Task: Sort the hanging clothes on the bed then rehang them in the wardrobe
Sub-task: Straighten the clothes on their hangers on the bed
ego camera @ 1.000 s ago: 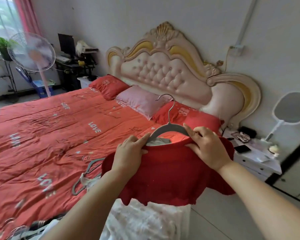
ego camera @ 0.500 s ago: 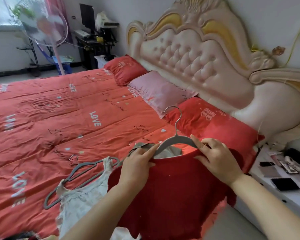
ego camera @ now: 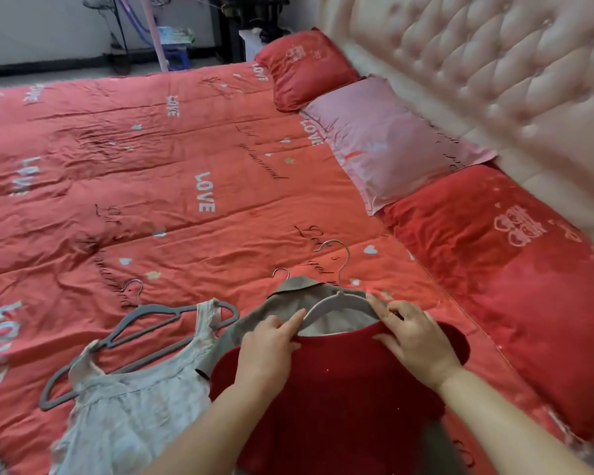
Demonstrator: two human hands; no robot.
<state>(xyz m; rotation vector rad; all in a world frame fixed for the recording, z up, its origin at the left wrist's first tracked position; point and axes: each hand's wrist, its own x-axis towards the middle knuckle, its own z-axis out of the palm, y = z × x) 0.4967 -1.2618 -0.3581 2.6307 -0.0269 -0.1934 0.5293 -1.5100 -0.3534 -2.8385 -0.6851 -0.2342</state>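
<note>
You lean over a bed covered by a red quilt (ego camera: 186, 173) printed with the word LOVE. Both your hands hold a dark red knitted top (ego camera: 333, 399) at its shoulders, one on each side of the neckline, which keeps it spread flat and seated on its pale grey hanger (ego camera: 340, 301). The hanger's metal hook points away from you.

Your left hand (ego camera: 271, 341) pinches the near shoulder, with the index finger stretched along the hanger arm. Your right hand (ego camera: 415, 337) grips the far shoulder the same way.

The top rests over a taupe collared garment (ego camera: 282, 303), apparently stacked as one pile. A pale sleeveless top (ego camera: 127, 406) and dark grey hangers (ego camera: 141, 323) lie apart to the left.

Sorting seems underway. No wardrobe is in view.
</note>
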